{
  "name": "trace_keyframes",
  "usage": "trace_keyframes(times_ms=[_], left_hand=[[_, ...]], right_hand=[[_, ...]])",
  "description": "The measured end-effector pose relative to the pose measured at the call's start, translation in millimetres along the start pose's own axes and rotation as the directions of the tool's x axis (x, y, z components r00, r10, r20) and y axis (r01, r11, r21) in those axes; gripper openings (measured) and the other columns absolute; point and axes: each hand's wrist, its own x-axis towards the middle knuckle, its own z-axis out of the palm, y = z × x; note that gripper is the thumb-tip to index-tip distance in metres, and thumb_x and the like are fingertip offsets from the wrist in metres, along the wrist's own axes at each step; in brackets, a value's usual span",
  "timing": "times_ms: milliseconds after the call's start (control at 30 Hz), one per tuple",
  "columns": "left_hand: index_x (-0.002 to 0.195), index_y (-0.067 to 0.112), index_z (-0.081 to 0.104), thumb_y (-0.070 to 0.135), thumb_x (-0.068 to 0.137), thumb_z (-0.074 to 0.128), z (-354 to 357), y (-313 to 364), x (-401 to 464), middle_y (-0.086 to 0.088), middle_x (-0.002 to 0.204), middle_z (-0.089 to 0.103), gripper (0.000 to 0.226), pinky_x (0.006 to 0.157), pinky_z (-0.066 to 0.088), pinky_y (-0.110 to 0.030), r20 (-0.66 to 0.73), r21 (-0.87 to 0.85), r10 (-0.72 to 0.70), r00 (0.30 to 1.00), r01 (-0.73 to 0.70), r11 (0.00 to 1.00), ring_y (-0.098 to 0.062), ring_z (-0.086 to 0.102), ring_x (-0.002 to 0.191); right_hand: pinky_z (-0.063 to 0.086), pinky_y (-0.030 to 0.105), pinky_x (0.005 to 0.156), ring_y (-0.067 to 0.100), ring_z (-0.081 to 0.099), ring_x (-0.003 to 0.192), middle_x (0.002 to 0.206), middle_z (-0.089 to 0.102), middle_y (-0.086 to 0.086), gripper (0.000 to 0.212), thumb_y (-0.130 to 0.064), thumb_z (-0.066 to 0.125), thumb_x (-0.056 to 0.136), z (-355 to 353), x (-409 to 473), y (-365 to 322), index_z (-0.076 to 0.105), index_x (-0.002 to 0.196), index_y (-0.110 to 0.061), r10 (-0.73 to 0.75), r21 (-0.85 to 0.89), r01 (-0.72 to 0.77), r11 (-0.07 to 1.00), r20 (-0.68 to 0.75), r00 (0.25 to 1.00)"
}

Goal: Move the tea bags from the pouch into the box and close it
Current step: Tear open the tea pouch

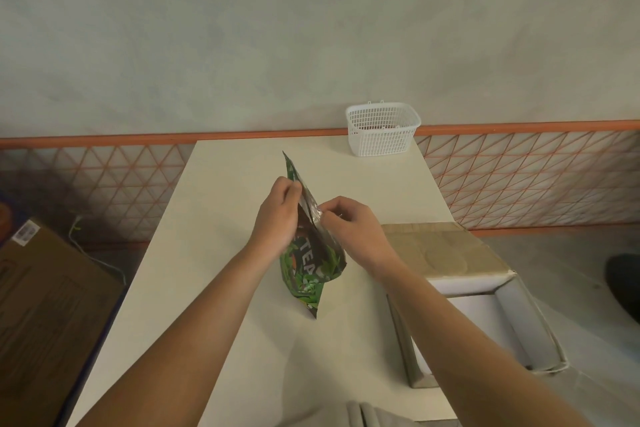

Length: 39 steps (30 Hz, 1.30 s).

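Observation:
A green tea pouch (310, 265) with "TEA" printed on it stands upright on the white table (221, 288), near the middle. My left hand (277, 215) pinches the left lip of its top edge. My right hand (349, 222) pinches the right lip, and the two lips are spread a little, showing the silver lining. No tea bags are visible. The cardboard box (512, 319) lies at the table's right edge with its lid flap (440, 250) folded back and its white inside showing.
A white plastic mesh basket (382, 128) stands at the table's far right corner. A brown carton (45, 308) sits on the floor to the left. An orange lattice panel runs along the wall behind the table.

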Motion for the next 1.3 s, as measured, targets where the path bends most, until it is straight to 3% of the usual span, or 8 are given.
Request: trace_keyframes(times_ms=[133, 267, 400, 700, 900, 1000, 1167, 1300], left_hand=[[0.087, 0.02, 0.051, 0.029, 0.106, 0.039, -2, 1, 3, -0.016, 0.097, 0.062, 0.024, 0.09, 0.052, -0.058, 0.027, 0.001, 0.008, 1.0, -0.008, 1.0, -0.035, 0.063, 0.097], [0.089, 0.013, 0.054, 0.025, 0.105, 0.04, -5, 0, 6, -0.021, 0.102, 0.062, 0.025, 0.093, 0.049, -0.058, 0.012, 0.018, 0.028, 1.0, -0.029, 0.999, -0.034, 0.061, 0.098], [0.091, 0.011, 0.054, 0.028, 0.105, 0.039, -5, -3, 5, -0.019, 0.099, 0.06, 0.026, 0.091, 0.05, -0.059, -0.008, 0.019, 0.028, 1.0, -0.028, 0.999, -0.033, 0.06, 0.097], [0.086, 0.02, 0.05, 0.028, 0.105, 0.039, -8, -5, 7, -0.014, 0.099, 0.058, 0.023, 0.086, 0.054, -0.059, -0.087, -0.025, 0.007, 0.996, -0.009, 1.0, -0.032, 0.06, 0.099], [0.09, 0.014, 0.051, 0.026, 0.103, 0.038, -23, -5, 15, -0.02, 0.104, 0.059, 0.022, 0.081, 0.056, -0.06, -0.185, -0.087, -0.03, 0.982, 0.014, 0.996, -0.035, 0.062, 0.101], [0.102, 0.007, 0.05, 0.021, 0.105, 0.037, -27, 1, 17, -0.016, 0.106, 0.058, 0.02, 0.076, 0.061, -0.051, -0.205, -0.154, -0.068, 0.976, 0.036, 0.987, -0.03, 0.062, 0.103], [0.091, 0.022, 0.041, 0.034, 0.104, 0.043, -15, 5, 12, -0.015, 0.1, 0.059, 0.018, 0.078, 0.058, -0.059, -0.125, -0.081, -0.065, 0.99, 0.055, 0.995, -0.035, 0.066, 0.096], [0.1, 0.018, 0.034, 0.027, 0.092, 0.064, -2, 14, 6, -0.005, 0.085, 0.051, 0.033, 0.079, 0.059, -0.053, -0.062, 0.039, -0.097, 0.993, 0.1, 0.994, -0.03, 0.065, 0.083]], right_hand=[[0.056, 0.02, 0.065, 0.012, 0.066, 0.08, 0.091, 0.07, -0.001, 0.021, -0.028, 0.062, 0.09, 4, 7, -6, 0.071, 0.107, -0.02, -0.029, 0.007, 0.029, 1.0, -0.02, 0.999], [0.055, 0.018, 0.065, 0.01, 0.069, 0.079, 0.086, 0.074, -0.005, 0.017, -0.022, 0.063, 0.088, 5, 10, -6, 0.076, 0.098, -0.016, -0.037, 0.008, 0.038, 0.999, -0.063, 0.997], [0.048, 0.009, 0.059, 0.001, 0.065, 0.073, 0.082, 0.073, -0.01, 0.013, -0.019, 0.064, 0.087, 5, 12, -5, 0.076, 0.092, -0.019, -0.042, -0.012, 0.04, 0.999, -0.139, 0.989], [0.059, 0.028, 0.061, 0.014, 0.068, 0.079, 0.087, 0.072, -0.005, 0.015, -0.022, 0.063, 0.09, -1, 20, -1, 0.075, 0.097, -0.016, -0.025, -0.023, 0.02, 1.0, -0.229, 0.973], [0.059, 0.028, 0.055, 0.017, 0.069, 0.062, 0.088, 0.071, 0.009, 0.014, -0.011, 0.061, 0.091, -13, 22, 2, 0.071, 0.1, -0.005, 0.049, 0.104, -0.019, 0.994, -0.288, 0.956], [0.056, 0.024, 0.052, 0.017, 0.068, 0.062, 0.086, 0.071, 0.01, 0.015, -0.008, 0.058, 0.091, -17, 22, 3, 0.07, 0.1, -0.005, 0.059, 0.113, -0.025, 0.993, -0.315, 0.947], [0.057, 0.025, 0.051, 0.026, 0.068, 0.078, 0.086, 0.068, 0.01, 0.011, -0.019, 0.061, 0.09, -8, 22, -1, 0.064, 0.101, -0.016, 0.024, 0.031, -0.017, 0.999, -0.249, 0.968], [0.061, 0.037, 0.06, 0.026, 0.068, 0.078, 0.083, 0.062, 0.012, 0.032, -0.019, 0.069, 0.084, -3, 22, -7, 0.052, 0.112, -0.023, 0.02, -0.051, -0.029, 0.998, -0.156, 0.988]])
